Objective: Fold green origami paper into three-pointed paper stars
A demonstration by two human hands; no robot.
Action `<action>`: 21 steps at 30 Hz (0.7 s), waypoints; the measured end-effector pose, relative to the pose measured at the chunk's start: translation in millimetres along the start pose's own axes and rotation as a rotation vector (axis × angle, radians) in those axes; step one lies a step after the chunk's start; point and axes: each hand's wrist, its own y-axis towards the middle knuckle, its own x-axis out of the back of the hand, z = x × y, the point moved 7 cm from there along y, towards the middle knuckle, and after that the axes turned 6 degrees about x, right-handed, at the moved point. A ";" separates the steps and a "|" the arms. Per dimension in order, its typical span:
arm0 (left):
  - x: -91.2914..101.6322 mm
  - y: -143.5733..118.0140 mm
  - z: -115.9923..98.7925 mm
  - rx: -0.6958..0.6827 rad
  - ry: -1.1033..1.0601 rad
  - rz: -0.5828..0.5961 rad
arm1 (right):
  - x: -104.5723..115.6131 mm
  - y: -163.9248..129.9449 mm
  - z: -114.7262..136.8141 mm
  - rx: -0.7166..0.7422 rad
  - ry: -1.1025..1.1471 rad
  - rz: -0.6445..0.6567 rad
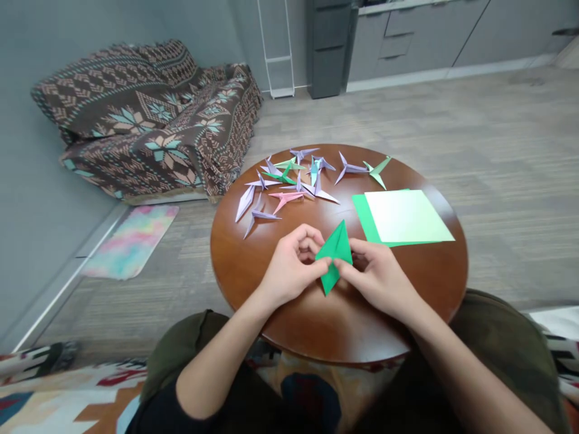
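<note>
We have a bright green, kite-shaped piece of folded paper (pixel 340 241) raised in front of us over the near half of the glossy brown, round wooden bench (pixel 244 253); we cannot tell whether its lower tip touches the wood.

Our left grip (pixel 294 262) pinches it from the left, thumb flat on the front face and fingers curled in behind. Our right grip (pixel 384 274) pinches from the right in the same way, so the two thumb tips nearly meet around the middle of the kite. The upper point rises free beyond both thumbs, leaning slightly right, and the lower point hangs below them, slanting toward us.

We judge it to be very light, thin and dry, with little risk of slipping. The layered folds should make it fairly stiff along the creases, while the single-layer edges and sharp tips would bend or crumple easily. It is best held by the broad middle and side corners, with soft thumb pressure, keeping clear of the points.

Beyond our right grip lies a pale green square paper sheet (pixel 409 217) over a bright green paper sheet (pixel 366 217), well within reach.
</note>
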 end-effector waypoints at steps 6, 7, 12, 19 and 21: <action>8.5 2.8 1.6 0.054 -0.002 -0.032 | 5.6 0.0 -6.5 -0.074 0.100 -0.018; 10.9 3.5 1.6 0.051 -0.010 -0.046 | 7.4 0.2 -8.6 -0.089 0.112 -0.029; 16.0 5.4 2.3 0.040 -0.043 -0.077 | 15.8 2.0 -12.6 -0.088 0.137 -0.110; 6.0 1.4 -0.6 0.033 -0.010 -0.048 | 2.9 0.0 -7.2 -0.057 0.181 -0.013; 7.3 1.8 -2.3 0.017 -0.009 -0.048 | 5.6 -1.4 -9.6 -0.071 0.178 -0.034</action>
